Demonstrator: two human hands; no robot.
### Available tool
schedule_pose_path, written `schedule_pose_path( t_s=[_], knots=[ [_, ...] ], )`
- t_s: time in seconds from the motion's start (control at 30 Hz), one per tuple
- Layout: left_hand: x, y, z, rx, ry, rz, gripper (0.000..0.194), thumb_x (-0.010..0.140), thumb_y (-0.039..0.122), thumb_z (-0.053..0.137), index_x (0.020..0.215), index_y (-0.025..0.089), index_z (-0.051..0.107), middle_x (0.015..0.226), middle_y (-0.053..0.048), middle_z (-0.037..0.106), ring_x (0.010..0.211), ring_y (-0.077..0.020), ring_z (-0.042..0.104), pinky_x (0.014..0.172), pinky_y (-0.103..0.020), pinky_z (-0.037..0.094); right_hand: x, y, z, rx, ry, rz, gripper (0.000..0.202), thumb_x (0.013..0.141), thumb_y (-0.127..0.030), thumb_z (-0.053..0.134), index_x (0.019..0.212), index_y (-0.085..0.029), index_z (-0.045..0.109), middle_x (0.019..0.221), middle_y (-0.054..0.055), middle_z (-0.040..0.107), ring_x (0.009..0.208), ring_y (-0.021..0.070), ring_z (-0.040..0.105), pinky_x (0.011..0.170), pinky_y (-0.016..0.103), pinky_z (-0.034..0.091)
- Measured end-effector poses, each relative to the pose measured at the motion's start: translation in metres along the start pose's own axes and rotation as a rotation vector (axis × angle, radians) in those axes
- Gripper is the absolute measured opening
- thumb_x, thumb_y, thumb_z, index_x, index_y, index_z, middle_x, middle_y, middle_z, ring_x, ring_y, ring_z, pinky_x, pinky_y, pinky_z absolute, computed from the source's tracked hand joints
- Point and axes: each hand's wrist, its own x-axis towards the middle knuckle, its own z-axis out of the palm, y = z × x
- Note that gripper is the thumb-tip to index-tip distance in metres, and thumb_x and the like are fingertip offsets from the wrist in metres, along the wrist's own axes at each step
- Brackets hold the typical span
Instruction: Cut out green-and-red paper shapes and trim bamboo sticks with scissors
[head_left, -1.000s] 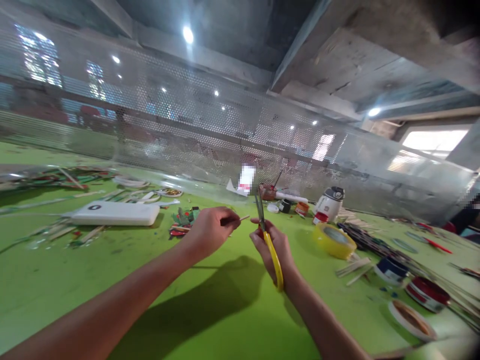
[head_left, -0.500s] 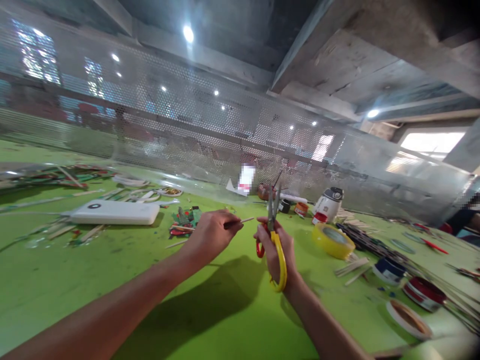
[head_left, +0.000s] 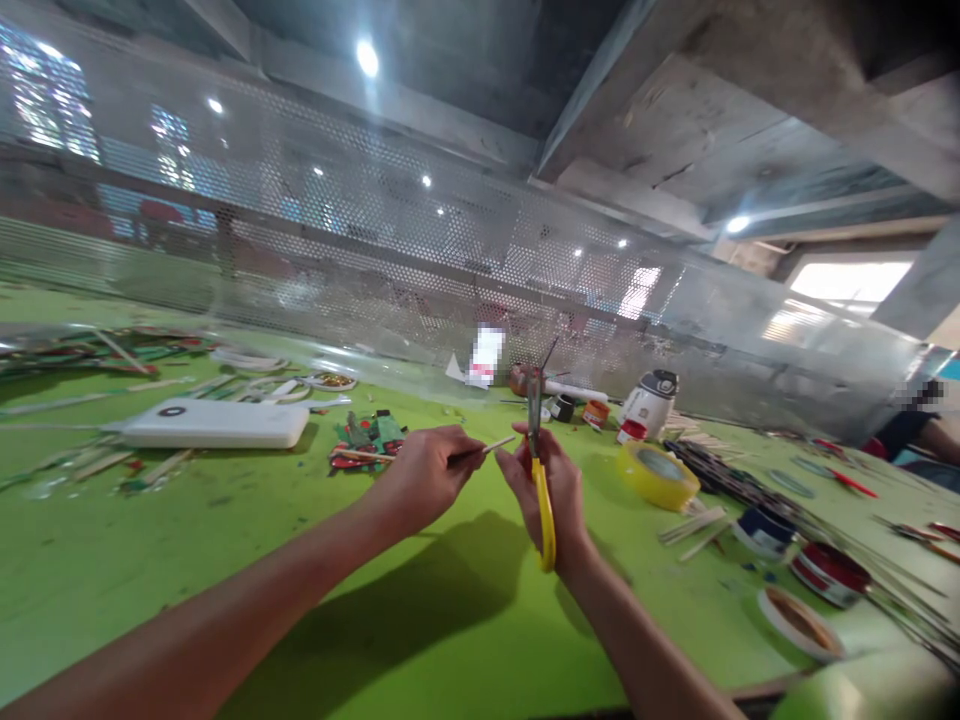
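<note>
Between the fingertips of my left hand (head_left: pixel 435 470) is a thin wooden stick (head_left: pixel 500 444), its free end pointing right. My right hand (head_left: pixel 551 490) is closed around yellow-handled scissors (head_left: pixel 543 515), with the blades upright. The stick's tip lies close to the thumb and fingers of my right hand; whether they touch, I cannot tell. Left of my left hand, small green and red painted pieces (head_left: pixel 367 440) lie in a pile on the table. A roll of yellow tape (head_left: pixel 658 475) rests to the right of the scissors.
A white power bank (head_left: pixel 217 425) lies on the green table (head_left: pixel 360 640) at left. At right are a blue paint jar (head_left: pixel 765 532), a red paint jar (head_left: pixel 831 572), a masking tape roll (head_left: pixel 799 625) and a white bottle (head_left: pixel 651 402). Another person (head_left: pixel 919 440) is at the far right.
The scissor blades have come together and turned more edge-on. My right thumb has moved left toward the stick, whose tip now tilts up slightly more. The view has shifted a little.
</note>
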Motion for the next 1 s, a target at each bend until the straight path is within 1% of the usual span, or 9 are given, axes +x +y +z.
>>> schedule_pose_path(
  t_s=[0.07, 0.17, 0.27, 0.33, 0.5, 0.67, 0.8, 0.9, 1.0],
  knots=[
    [-0.001, 0.001, 0.002, -0.044, -0.038, 0.012, 0.023, 0.085, 0.026, 0.051, 0.084, 0.013, 0.071, 0.068, -0.004, 0.061, 0.062, -0.0118, 0.054, 0.057, -0.022, 0.040, 0.000, 0.002, 0.001, -0.002, -0.023, 0.004, 0.036, 0.074, -0.030, 0.068, 0.105, -0.018, 0.054, 0.068, -0.005, 0.048, 0.056, 0.0089, 0.047, 0.052, 0.021, 0.041],
    [-0.001, 0.004, 0.003, -0.151, -0.085, -0.022, 0.026, 0.086, 0.028, 0.049, 0.086, 0.014, 0.071, 0.062, -0.002, 0.059, 0.055, -0.0098, 0.049, 0.052, -0.020, 0.038, 0.001, 0.001, 0.001, 0.030, 0.011, 0.019, 0.034, 0.072, -0.030, 0.069, 0.100, -0.018, 0.055, 0.065, -0.006, 0.047, 0.054, 0.0087, 0.047, 0.050, 0.020, 0.040],
    [-0.001, 0.008, 0.002, -0.242, -0.074, -0.060, 0.025, 0.084, 0.029, 0.052, 0.094, 0.014, 0.070, 0.061, -0.001, 0.059, 0.055, -0.0099, 0.048, 0.052, -0.020, 0.038, 0.000, -0.005, 0.001, 0.084, 0.049, 0.054, 0.028, 0.075, -0.034, 0.066, 0.095, -0.018, 0.056, 0.060, -0.007, 0.045, 0.050, 0.0078, 0.043, 0.046, 0.019, 0.037],
    [-0.001, 0.009, 0.000, -0.273, -0.081, -0.086, 0.026, 0.083, 0.029, 0.054, 0.096, 0.014, 0.070, 0.062, -0.002, 0.060, 0.057, -0.0103, 0.049, 0.053, -0.021, 0.039, -0.001, -0.008, 0.001, 0.120, 0.055, 0.075, 0.026, 0.078, -0.036, 0.062, 0.094, -0.018, 0.055, 0.060, -0.006, 0.045, 0.049, 0.0077, 0.042, 0.044, 0.020, 0.037],
    [0.000, 0.005, 0.000, -0.347, -0.186, -0.201, 0.029, 0.081, 0.030, 0.055, 0.101, 0.015, 0.069, 0.060, -0.002, 0.061, 0.049, -0.0082, 0.042, 0.046, -0.020, 0.034, 0.001, -0.002, -0.004, 0.096, 0.108, 0.060, 0.023, 0.083, -0.037, 0.057, 0.095, -0.017, 0.055, 0.064, -0.004, 0.048, 0.054, 0.0101, 0.047, 0.049, 0.023, 0.040],
    [0.000, 0.000, 0.005, -0.587, -0.253, -0.278, 0.031, 0.079, 0.026, 0.055, 0.105, 0.014, 0.066, 0.064, -0.003, 0.064, 0.042, -0.0052, 0.035, 0.041, -0.019, 0.028, 0.002, 0.002, -0.006, 0.102, 0.073, 0.064, 0.023, 0.085, -0.037, 0.055, 0.095, -0.017, 0.055, 0.066, -0.003, 0.051, 0.053, 0.0098, 0.047, 0.049, 0.023, 0.041],
    [0.000, 0.004, 0.006, -0.743, -0.269, -0.361, 0.033, 0.078, 0.027, 0.057, 0.108, 0.015, 0.062, 0.069, -0.004, 0.068, 0.040, -0.0046, 0.039, 0.038, -0.019, 0.026, 0.001, 0.000, -0.005, 0.138, 0.072, 0.069, 0.023, 0.086, -0.038, 0.053, 0.095, -0.017, 0.054, 0.066, -0.003, 0.053, 0.051, 0.0097, 0.047, 0.048, 0.023, 0.041],
    [0.000, 0.008, 0.005, -0.780, -0.252, -0.406, 0.024, 0.077, 0.029, 0.061, 0.094, 0.013, 0.060, 0.074, -0.006, 0.068, 0.042, -0.0054, 0.046, 0.037, -0.018, 0.024, 0.000, -0.002, -0.004, 0.133, 0.054, 0.081, 0.024, 0.081, -0.038, 0.059, 0.093, -0.017, 0.055, 0.065, -0.003, 0.052, 0.052, 0.0099, 0.048, 0.048, 0.023, 0.040],
    [0.001, 0.010, 0.003, -0.791, -0.251, -0.396, 0.020, 0.077, 0.032, 0.061, 0.081, 0.013, 0.056, 0.075, -0.006, 0.068, 0.045, -0.0064, 0.050, 0.037, -0.018, 0.024, -0.001, -0.005, -0.002, 0.145, -0.022, 0.086, 0.028, 0.076, -0.036, 0.065, 0.096, -0.018, 0.055, 0.063, -0.005, 0.050, 0.051, 0.0095, 0.047, 0.047, 0.021, 0.040]
  ],
)
